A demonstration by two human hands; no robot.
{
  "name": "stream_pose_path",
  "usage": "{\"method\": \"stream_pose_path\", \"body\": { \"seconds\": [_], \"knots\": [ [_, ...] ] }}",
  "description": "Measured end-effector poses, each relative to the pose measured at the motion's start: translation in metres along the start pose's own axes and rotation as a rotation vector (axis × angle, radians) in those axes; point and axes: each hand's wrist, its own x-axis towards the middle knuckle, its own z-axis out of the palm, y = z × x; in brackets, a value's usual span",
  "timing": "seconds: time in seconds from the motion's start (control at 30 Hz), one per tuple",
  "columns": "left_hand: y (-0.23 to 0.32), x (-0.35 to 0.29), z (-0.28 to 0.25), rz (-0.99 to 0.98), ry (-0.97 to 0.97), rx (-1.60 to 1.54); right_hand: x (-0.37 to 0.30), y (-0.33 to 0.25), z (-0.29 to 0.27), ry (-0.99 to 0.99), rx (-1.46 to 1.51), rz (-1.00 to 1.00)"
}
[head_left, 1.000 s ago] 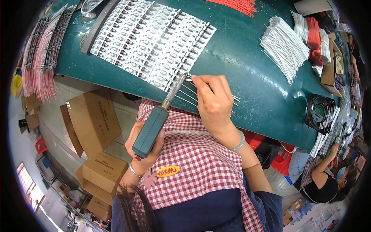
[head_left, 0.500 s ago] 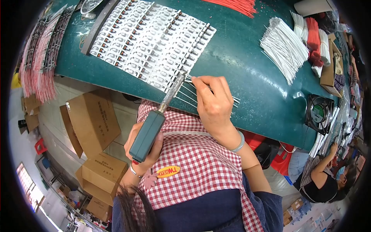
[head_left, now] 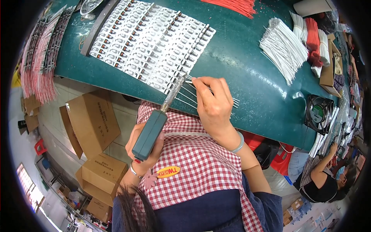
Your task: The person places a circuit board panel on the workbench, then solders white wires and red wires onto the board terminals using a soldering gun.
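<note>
At the near edge of the green table point(head_left: 247, 77) almost nothing differs from a second ago: I see the soldering iron point(head_left: 154, 123) at the same slant, its metal tip again at the bottom edge of the sheet of small white parts point(head_left: 150, 38), and both hands have kept their places, with only a slight shift of the whole view.

My left hand point(head_left: 145, 145) is wrapped shut around the iron's teal handle, down over the red checked shirt point(head_left: 193, 162), with the wrist bent so that the shaft points up and to the right toward the table. My right hand point(head_left: 212, 106) lies palm down on the table edge, knuckles up, its thumb and forefinger pinched on a few thin white wires point(head_left: 187, 96) just beside the iron's tip; the wires fan out under the hand and their ends show past it on the right. The two hands are apart, meeting only where the tip and wires come together.

Farther up the table lie a bundle of white wires point(head_left: 284, 48) and a bundle of red wires point(head_left: 232, 5). A small black fan point(head_left: 319, 114) sits at the right edge. Cardboard boxes point(head_left: 92, 123) stand on the floor to my left.
</note>
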Motion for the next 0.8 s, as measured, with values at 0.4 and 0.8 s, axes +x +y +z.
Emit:
{"method": "stream_pose_path", "body": {
  "seconds": [0.4,0.8],
  "knots": [
    [-0.01,-0.002,-0.035,-0.168,0.46,-0.249,0.002,-0.002,-0.003,-0.014,-0.007,-0.004],
    [-0.008,0.064,-0.058,-0.111,0.738,-0.237,0.003,-0.005,-0.004,-0.023,0.019,0.041]
  ]
}}
